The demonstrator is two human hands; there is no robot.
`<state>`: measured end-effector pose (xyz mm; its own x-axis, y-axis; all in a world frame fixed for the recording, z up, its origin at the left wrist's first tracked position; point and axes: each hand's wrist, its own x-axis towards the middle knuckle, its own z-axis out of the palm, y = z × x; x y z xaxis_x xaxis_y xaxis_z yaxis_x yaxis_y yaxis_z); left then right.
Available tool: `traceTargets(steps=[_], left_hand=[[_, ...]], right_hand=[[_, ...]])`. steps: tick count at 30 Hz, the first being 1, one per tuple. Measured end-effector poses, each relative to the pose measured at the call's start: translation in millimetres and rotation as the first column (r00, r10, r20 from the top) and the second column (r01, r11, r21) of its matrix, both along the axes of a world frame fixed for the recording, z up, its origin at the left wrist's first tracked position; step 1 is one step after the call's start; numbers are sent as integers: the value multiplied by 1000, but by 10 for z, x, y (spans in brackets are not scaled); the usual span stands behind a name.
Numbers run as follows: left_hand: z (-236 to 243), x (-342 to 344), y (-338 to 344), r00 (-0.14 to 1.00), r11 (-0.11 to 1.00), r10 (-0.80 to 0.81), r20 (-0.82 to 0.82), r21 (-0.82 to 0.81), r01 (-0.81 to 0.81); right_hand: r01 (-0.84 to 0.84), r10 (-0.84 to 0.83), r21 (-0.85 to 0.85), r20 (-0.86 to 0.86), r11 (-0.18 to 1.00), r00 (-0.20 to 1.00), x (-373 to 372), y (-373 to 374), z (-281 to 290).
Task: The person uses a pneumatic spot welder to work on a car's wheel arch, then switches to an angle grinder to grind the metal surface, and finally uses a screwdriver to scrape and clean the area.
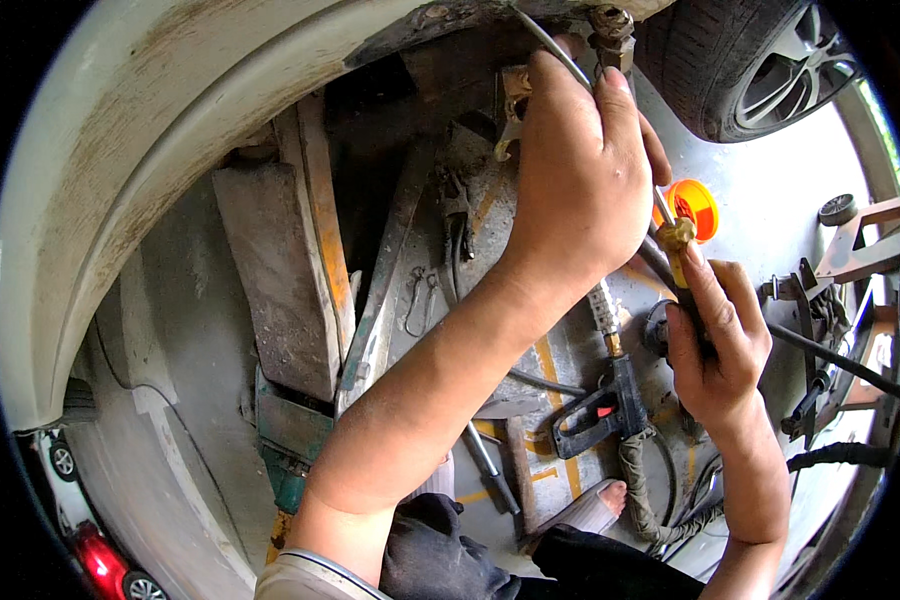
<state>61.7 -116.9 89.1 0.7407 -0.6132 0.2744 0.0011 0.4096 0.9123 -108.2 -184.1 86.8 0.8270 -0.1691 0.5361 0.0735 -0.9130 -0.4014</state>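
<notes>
1. the left hand [580, 170] is raised high under the wheel arch, its fingers curled together around a thin metal rod [550, 48] that runs up and to the left past the fingertips.
2. just beside those fingertips, to the right, stands a rusty fitting [611, 30] at the top of the picture; the thumb side of the hand lies against it, though how tightly cannot be told.
3. the right hand [715, 345] sits lower and to the right, its fingers closed on a dark handle, with the forefinger stretched up along a brass nozzle [676, 236].
4. an orange cap [694, 205] shows just behind the brass nozzle, partly hidden by the left hand.
5. the pale wheel arch [170, 110] curves over the whole left and top of the view, streaked with rust and dirt.
6. a tyre with a silver rim [760, 60] is at the upper right, well apart from the right hand.
7. on the floor between the forearms lies a black spray gun [600, 410] with a red trigger part and a braided hose [638, 490] leading down from it.
8. grey wooden blocks [280, 270] lean under the arch to the left of the left forearm.
9. a foot in a sandal [600, 505] shows near the bottom, just beside the hose.
</notes>
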Motion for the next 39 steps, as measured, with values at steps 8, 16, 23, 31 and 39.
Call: traceTargets(steps=[8, 16, 23, 31, 39], left_hand=[[68, 63, 60, 999, 998, 34, 2, 61, -34], [68, 101, 92, 996, 998, -8, 88, 57, 3], [85, 59, 74, 999, 999, -42, 16, 33, 42], [56, 65, 59, 999, 999, -6, -46, 51, 9], [119, 53, 125, 984, 967, 106, 142, 214, -135]], right_hand=[[18, -17, -83, 13, 996, 1000, 67, 0, 28], [70, -74, -147, -24, 987, 997, 28, 134, 78], [81, -86, -123, -36, 989, 996, -12, 139, 103], [47, -48, -44, -24, 998, 999, 27, 128, 99], [67, -68, -22, -62, 998, 996, 16, 274, 7]])
